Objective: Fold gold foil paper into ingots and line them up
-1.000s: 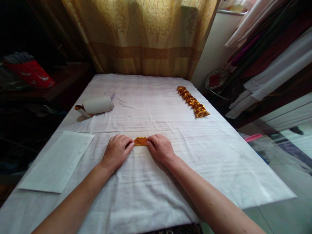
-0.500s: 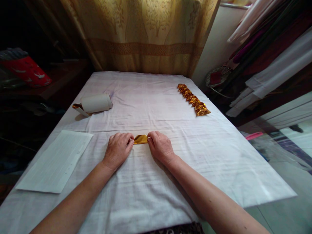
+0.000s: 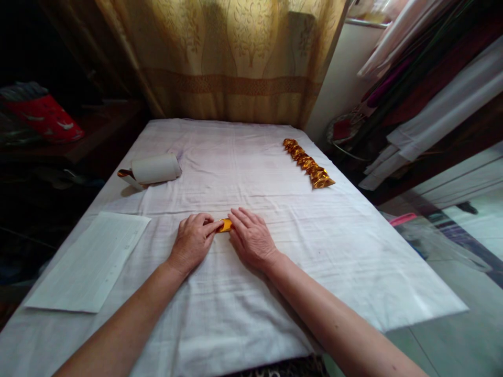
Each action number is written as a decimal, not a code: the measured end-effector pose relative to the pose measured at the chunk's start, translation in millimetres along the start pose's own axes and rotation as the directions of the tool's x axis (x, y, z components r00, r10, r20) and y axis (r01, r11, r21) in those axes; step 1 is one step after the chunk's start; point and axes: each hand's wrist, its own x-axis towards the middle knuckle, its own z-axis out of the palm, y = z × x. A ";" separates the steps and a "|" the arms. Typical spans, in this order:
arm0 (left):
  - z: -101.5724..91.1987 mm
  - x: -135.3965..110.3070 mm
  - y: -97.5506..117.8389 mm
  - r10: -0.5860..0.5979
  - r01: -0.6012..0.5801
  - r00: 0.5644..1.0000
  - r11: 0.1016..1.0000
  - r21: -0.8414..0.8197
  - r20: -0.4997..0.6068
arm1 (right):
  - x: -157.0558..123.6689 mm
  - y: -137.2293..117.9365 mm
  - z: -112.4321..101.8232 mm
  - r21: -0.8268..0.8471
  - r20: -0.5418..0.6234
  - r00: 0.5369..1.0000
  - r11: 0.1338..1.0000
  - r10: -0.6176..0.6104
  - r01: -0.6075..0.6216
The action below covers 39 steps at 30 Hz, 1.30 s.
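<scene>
A folded piece of gold foil paper point(image 3: 225, 225) lies on the white cloth between my two hands. My left hand point(image 3: 193, 241) grips its left end, the index finger laid along the foil and the other fingers curled. Over the right end my right hand point(image 3: 252, 236) rests flat, fingers stretched out, covering that part. Farther off at the right sits a row of folded gold foil pieces point(image 3: 308, 163), nested one against another.
A white roll point(image 3: 156, 168) with a loose gold-lined end lies at the left. Nearer is a printed paper sheet point(image 3: 92, 262). The cloth-covered table point(image 3: 338, 251) meets a curtain point(image 3: 239, 94) at the back. A red container point(image 3: 49, 118) stands beyond its left edge; clothes point(image 3: 436, 112) hang at the right.
My right hand has gone from pinching the foil's right end to lying flat over it. My left index finger has stretched onto the foil. Less foil shows now. The view has shifted slightly.
</scene>
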 end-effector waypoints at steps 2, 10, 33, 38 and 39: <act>0.6 -0.3 -0.2 0.008 -0.008 1.000 1.000 0.007 -0.005 | -1.5 -3.7 2.1 -0.017 0.097 0.995 0.999 -0.038 0.040; 2.5 -2.8 -1.1 -0.013 0.013 1.000 0.998 0.055 -0.001 | -1.8 -4.0 -0.8 -0.073 0.254 0.965 0.996 0.068 -0.050; -35.6 -23.4 -24.2 0.300 -0.338 0.936 0.912 0.232 0.185 | -5.9 -12.0 -7.6 -0.112 0.216 0.956 0.977 0.200 -0.179; -44.9 -21.1 -21.6 0.291 -0.332 0.936 0.917 0.223 0.197 | -6.0 -13.8 -8.2 -0.115 0.220 0.953 0.976 0.207 -0.185; -45.3 -18.4 -18.6 0.289 -0.326 0.939 0.921 0.214 0.187 | -6.2 -14.0 -8.0 -0.114 0.220 0.953 0.976 0.207 -0.186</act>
